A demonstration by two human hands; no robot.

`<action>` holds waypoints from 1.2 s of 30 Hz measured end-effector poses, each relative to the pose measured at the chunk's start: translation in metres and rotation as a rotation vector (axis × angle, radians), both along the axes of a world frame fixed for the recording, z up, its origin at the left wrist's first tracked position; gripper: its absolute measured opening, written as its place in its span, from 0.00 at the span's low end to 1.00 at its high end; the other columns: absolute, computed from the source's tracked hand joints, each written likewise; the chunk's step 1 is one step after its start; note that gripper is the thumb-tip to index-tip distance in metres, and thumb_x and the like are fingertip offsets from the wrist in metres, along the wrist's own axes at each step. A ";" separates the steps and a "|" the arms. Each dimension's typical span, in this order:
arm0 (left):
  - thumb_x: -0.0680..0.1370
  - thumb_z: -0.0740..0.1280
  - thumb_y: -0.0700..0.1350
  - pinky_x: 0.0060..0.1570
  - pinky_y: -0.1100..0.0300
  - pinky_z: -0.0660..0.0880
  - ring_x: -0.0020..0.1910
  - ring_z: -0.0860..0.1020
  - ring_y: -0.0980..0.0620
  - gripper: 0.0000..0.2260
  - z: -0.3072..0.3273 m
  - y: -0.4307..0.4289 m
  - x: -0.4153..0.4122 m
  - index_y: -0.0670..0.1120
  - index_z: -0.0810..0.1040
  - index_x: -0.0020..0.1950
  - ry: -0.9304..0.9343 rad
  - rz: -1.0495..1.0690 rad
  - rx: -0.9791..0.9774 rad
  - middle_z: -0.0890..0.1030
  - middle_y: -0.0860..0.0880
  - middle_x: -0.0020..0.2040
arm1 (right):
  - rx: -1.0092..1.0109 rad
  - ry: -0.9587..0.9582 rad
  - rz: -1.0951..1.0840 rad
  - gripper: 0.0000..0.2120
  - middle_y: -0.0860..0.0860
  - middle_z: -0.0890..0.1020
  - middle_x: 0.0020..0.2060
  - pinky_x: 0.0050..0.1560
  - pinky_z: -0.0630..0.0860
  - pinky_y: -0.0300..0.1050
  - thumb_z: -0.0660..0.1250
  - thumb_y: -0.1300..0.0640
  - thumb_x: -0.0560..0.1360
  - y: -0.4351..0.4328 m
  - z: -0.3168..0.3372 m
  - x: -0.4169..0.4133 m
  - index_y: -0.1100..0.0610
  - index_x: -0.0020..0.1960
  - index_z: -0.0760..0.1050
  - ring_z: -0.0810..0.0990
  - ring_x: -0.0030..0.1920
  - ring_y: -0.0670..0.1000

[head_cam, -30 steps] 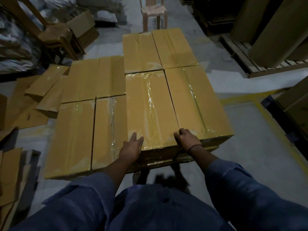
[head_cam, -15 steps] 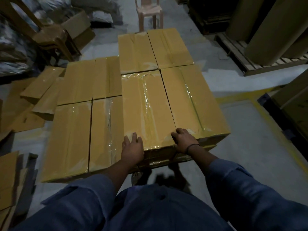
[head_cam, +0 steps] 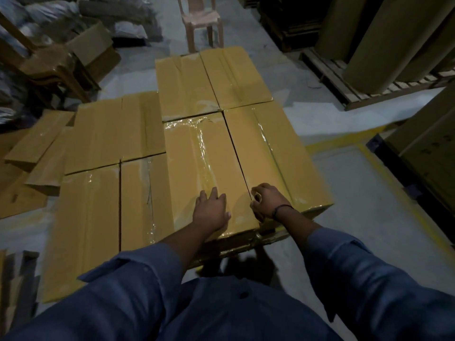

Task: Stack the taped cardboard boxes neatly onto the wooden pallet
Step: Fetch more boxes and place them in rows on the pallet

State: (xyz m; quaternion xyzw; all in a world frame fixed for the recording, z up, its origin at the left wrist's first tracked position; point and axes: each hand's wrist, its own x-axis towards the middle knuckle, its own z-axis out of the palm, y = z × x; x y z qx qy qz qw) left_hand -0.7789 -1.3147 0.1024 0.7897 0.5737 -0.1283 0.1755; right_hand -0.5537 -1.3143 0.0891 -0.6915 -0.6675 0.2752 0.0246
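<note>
Several taped cardboard boxes lie side by side in a low stack, and whatever they rest on is hidden under them. The middle taped box (head_cam: 204,163) and the right taped box (head_cam: 278,153) sit on top, higher than the left boxes (head_cam: 93,217). My left hand (head_cam: 211,210) lies flat, fingers straight, on the near end of the middle box. My right hand (head_cam: 268,201) is at the seam between the two top boxes. Its fingers curl into the gap at the middle box's near right corner.
A plastic chair (head_cam: 203,20) stands behind the stack. At the back right, a wooden pallet (head_cam: 344,94) carries tall brown cardboard. Flattened cartons (head_cam: 37,146) and wooden chairs (head_cam: 49,65) are at the left. More cartons (head_cam: 428,148) stand at the right by a yellow floor line.
My left hand has slid farther onto the middle box's top and lies flatter. My right hand's fingers have curled tighter into the seam. The view has shifted slightly.
</note>
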 end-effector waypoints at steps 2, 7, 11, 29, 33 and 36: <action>0.80 0.66 0.60 0.75 0.39 0.60 0.78 0.57 0.30 0.32 0.003 0.021 0.006 0.48 0.63 0.80 -0.007 -0.017 -0.003 0.56 0.42 0.83 | 0.004 0.007 -0.049 0.25 0.54 0.72 0.71 0.68 0.72 0.53 0.68 0.48 0.78 0.014 0.002 0.003 0.54 0.73 0.73 0.72 0.68 0.57; 0.81 0.65 0.60 0.75 0.40 0.61 0.78 0.58 0.30 0.31 0.011 0.078 0.030 0.48 0.63 0.80 -0.025 -0.091 0.033 0.57 0.42 0.83 | 0.022 0.029 -0.166 0.26 0.53 0.74 0.70 0.70 0.72 0.52 0.69 0.48 0.77 0.050 0.008 0.015 0.53 0.74 0.72 0.72 0.69 0.55; 0.81 0.65 0.60 0.73 0.41 0.62 0.77 0.60 0.32 0.31 0.017 0.115 0.059 0.48 0.64 0.80 -0.046 -0.140 0.035 0.59 0.42 0.82 | 0.021 0.121 -0.342 0.26 0.53 0.75 0.70 0.68 0.75 0.54 0.72 0.49 0.76 0.073 0.009 0.034 0.54 0.72 0.74 0.75 0.68 0.56; 0.80 0.64 0.62 0.67 0.42 0.70 0.70 0.67 0.33 0.32 0.007 0.231 0.271 0.45 0.64 0.77 -0.028 -0.097 0.062 0.63 0.42 0.77 | -0.131 0.517 -0.712 0.27 0.60 0.71 0.75 0.72 0.66 0.50 0.60 0.45 0.84 0.226 -0.042 0.228 0.62 0.75 0.70 0.70 0.73 0.60; 0.80 0.63 0.64 0.69 0.43 0.68 0.72 0.64 0.33 0.34 -0.003 0.248 0.311 0.46 0.60 0.79 0.008 -0.095 0.054 0.58 0.42 0.80 | -0.341 0.625 -0.610 0.25 0.64 0.71 0.73 0.71 0.66 0.52 0.51 0.49 0.87 0.251 -0.082 0.254 0.65 0.74 0.70 0.70 0.73 0.62; 0.82 0.59 0.65 0.73 0.42 0.63 0.76 0.58 0.32 0.36 -0.011 0.258 0.332 0.45 0.54 0.81 0.059 -0.083 0.031 0.51 0.42 0.83 | -0.444 0.722 -0.687 0.27 0.62 0.76 0.69 0.62 0.70 0.48 0.52 0.41 0.85 0.258 -0.113 0.263 0.59 0.71 0.75 0.75 0.67 0.59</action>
